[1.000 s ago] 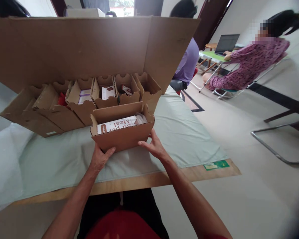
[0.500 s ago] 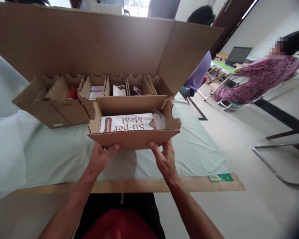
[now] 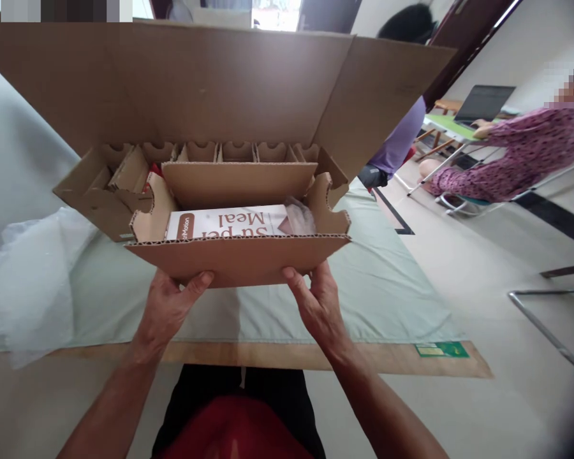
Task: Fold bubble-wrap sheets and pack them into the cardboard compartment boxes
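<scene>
Between my two hands I hold an open cardboard box [image 3: 239, 261] above the table. My left hand [image 3: 172, 303] grips its lower left side, thumb on the front wall and the other fingers hidden beneath. On the lower right, my right hand [image 3: 316, 299] has the same kind of grip. Inside lies a white carton [image 3: 220, 221] with brown "Su-per Meal" lettering, upside down to me. A crumpled piece of clear plastic [image 3: 300, 218] sits at the carton's right end. Just behind stands a row of similar cardboard boxes [image 3: 93, 207], partly covered by the held one.
A large upright cardboard panel [image 3: 210, 89] rises behind the row. Clear plastic sheeting [image 3: 33, 274] lies at the left on the pale green tablecloth [image 3: 387, 299]. To the right, a person in a patterned pink garment [image 3: 521, 153] sits by a laptop [image 3: 485, 105]. A metal chair frame [image 3: 550, 331] stands nearer.
The held box has come closer to me and looks larger, its left end shifted left. It now covers more of the row behind. Both hands keep their grip; the view has swung slightly left.
</scene>
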Available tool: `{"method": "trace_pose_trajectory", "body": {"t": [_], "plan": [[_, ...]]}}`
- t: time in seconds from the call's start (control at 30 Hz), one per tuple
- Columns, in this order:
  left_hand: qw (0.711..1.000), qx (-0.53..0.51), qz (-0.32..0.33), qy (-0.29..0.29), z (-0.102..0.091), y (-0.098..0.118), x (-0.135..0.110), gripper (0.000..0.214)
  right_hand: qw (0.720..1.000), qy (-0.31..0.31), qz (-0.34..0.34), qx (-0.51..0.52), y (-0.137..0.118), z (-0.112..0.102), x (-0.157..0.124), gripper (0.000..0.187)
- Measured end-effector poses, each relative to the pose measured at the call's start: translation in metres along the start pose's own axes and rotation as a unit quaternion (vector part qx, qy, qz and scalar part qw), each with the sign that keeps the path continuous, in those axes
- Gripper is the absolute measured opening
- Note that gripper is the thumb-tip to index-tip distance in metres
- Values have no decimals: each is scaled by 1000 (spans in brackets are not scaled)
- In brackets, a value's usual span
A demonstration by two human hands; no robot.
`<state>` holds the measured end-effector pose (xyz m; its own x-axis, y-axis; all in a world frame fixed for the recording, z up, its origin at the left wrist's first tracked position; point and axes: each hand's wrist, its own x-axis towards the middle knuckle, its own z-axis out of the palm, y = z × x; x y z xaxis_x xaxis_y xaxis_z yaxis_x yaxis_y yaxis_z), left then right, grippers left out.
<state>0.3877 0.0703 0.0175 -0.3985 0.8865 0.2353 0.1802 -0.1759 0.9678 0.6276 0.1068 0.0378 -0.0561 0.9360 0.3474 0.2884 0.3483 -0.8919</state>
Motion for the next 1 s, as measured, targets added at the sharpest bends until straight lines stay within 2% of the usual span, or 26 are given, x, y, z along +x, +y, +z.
{"method": "trace_pose_trajectory", "body": {"t": [0.1,0.2,0.3,0.37,0.5,0.63,0.7,0.8,0.9,1.0], "plan": [[1000,2,-8,-23,-9,2,-5,66,1000,19,-18,-5,-1,3,-6,37],[1000,-16,-10,-18,-15,-5,-7,70,999,10,-38,-4,5,12,-12,40],[999,-33,-21,-21,-15,-25,-5,74,998,12,-59,-20,24,23,-20,48],[996,-47,-43,-57,-11,-44,-2,75,996,31,-68,-45,43,24,-31,56],[982,-82,-108,-132,2,-79,9,80,988,13,-92,-126,86,3,-65,71],[979,-75,-136,-134,4,-90,15,80,971,-42,-130,-196,113,-29,-90,85],[981,-60,-123,-135,0,-88,10,77,973,-59,-124,-187,118,-41,-87,99],[987,-37,-87,-130,-6,-85,-5,78,981,-82,-98,-145,119,-50,-65,117],[992,-22,-68,-101,-7,-86,-18,83,982,-124,-97,-109,123,-47,-43,127],[994,-28,-75,-81,0,-88,-21,82,980,-145,-98,-92,132,-36,-37,132]]}}
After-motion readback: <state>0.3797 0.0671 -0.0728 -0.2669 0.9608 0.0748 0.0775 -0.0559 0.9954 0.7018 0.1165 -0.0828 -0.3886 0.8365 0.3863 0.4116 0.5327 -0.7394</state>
